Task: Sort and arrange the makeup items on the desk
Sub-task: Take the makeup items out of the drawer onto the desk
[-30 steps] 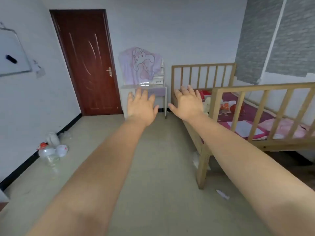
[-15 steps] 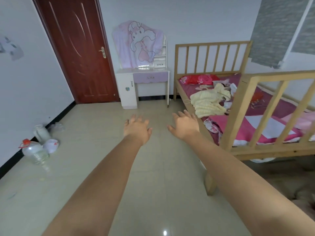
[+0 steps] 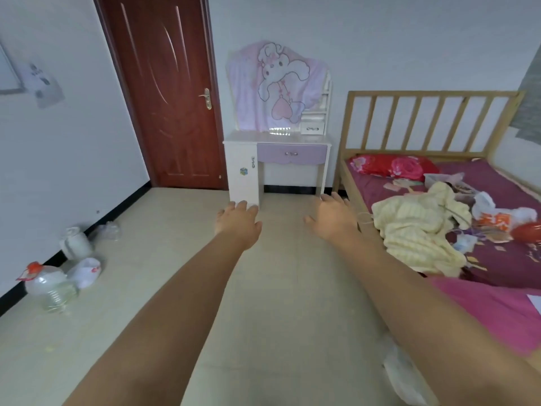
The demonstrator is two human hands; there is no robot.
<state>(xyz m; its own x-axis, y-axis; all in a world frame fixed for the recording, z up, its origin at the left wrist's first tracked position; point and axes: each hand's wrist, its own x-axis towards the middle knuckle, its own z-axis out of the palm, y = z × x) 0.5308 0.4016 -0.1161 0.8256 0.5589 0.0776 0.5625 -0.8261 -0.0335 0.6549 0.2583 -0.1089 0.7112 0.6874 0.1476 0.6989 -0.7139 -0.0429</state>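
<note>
Closing in on the desk (image 3: 278,139) since half a second ago, with that white-and-purple piece now looming larger against the far wall and the bed (image 3: 439,183) sliding off to the right. Meaning, as a judgement: approaching only, sorting not yet begun. Holding both arms out forward, left hand (image 3: 238,222) and right hand (image 3: 333,219) with fingers spread and loose, gripping nothing, well apart from the desk. Counting: one desk, one purple drawer (image 3: 292,154), one small drawer unit (image 3: 312,128) on top, one cartoon cloth (image 3: 275,89) draped over the mirror, one door (image 3: 164,92). Failing to make out any makeup items on the desktop from here, too small to tell.
</note>
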